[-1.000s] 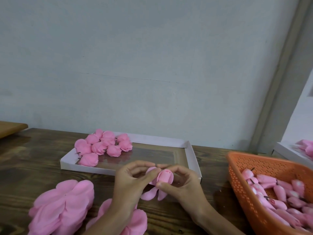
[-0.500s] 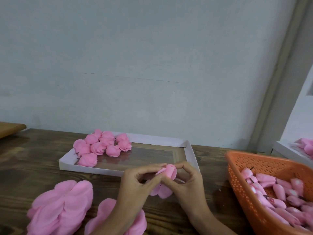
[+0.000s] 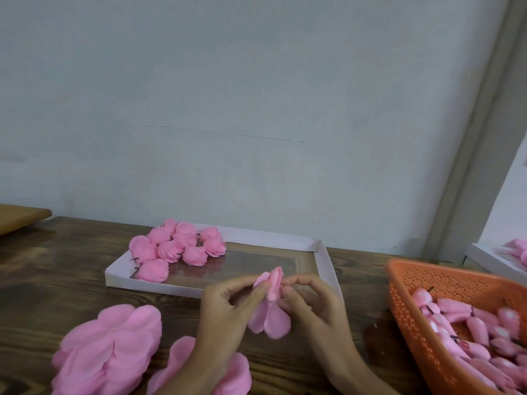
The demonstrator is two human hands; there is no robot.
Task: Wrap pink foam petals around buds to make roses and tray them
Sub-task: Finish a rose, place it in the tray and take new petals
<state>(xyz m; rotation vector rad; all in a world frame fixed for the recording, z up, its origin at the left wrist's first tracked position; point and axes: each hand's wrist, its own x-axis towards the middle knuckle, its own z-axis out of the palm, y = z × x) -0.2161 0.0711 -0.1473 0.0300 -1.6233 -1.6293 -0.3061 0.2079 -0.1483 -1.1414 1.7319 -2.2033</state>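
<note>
Dark wood table (image 3: pixel 71 280) against a plain grey wall (image 3: pixel 256 109). Both hands are up over the near edge of the white tray (image 3: pixel 159 287). The half-wrapped rose (image 3: pixel 272 289) sits between the fingertips. The left hand (image 3: pixel 225 312) pinches its left side with thumb and forefinger, the other fingers curled. The right hand (image 3: pixel 313 306) pinches its right side the same way. Two loose petals (image 3: pixel 271 320) hang below the fingers, not yet wrapped up. Finished roses (image 3: pixel 176 246) are clustered in the tray's far-left corner, beyond and left of the fingers, well apart from them. The petal pile (image 3: pixel 114 346) lies left of and below the left wrist. The orange basket (image 3: pixel 405 309) of buds (image 3: pixel 470 329) is right of the right hand, near it, not touching. A second white tray (image 3: pixel 490 260) is beyond the basket at the frame edge, its contents blurred.
</note>
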